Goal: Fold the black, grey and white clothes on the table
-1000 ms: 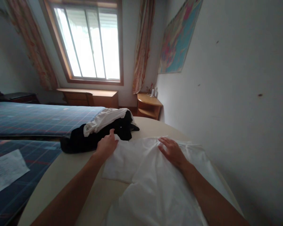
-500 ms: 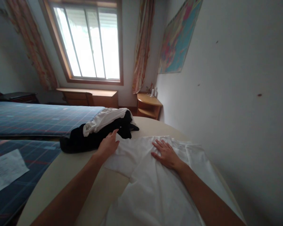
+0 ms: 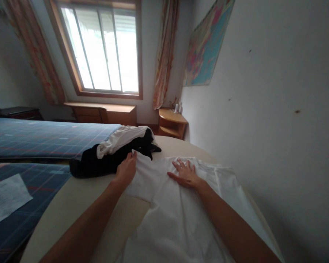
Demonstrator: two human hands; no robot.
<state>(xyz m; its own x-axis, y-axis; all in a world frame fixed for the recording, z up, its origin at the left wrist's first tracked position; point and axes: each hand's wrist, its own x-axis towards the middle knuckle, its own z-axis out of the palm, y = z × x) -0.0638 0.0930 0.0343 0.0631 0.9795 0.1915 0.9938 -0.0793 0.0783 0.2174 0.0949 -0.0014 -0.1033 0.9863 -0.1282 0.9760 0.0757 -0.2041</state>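
Note:
A white shirt [image 3: 178,215] lies spread over the round cream table [image 3: 60,219], a short sleeve reaching to the left. My left hand [image 3: 127,170] pinches the sleeve's far corner and lifts it a little, close to the dark clothes. Flat on the shirt's far part rests my right hand [image 3: 184,173], its fingers spread. Just beyond my left hand is a heap of black clothing [image 3: 98,166] with a white garment [image 3: 120,140] lying over its back side.
Beds with blue plaid covers [image 3: 57,135] adjoin the table on the left, and a sheet of paper [image 3: 8,199] lies on the nearer one. A white wall [image 3: 276,146] runs along the right. A wooden corner shelf [image 3: 173,117] and a desk [image 3: 120,109] stand beyond.
My left hand has closed on the sleeve corner and raised it slightly. My right hand has slid a little to the left on the shirt, fingers spread wider.

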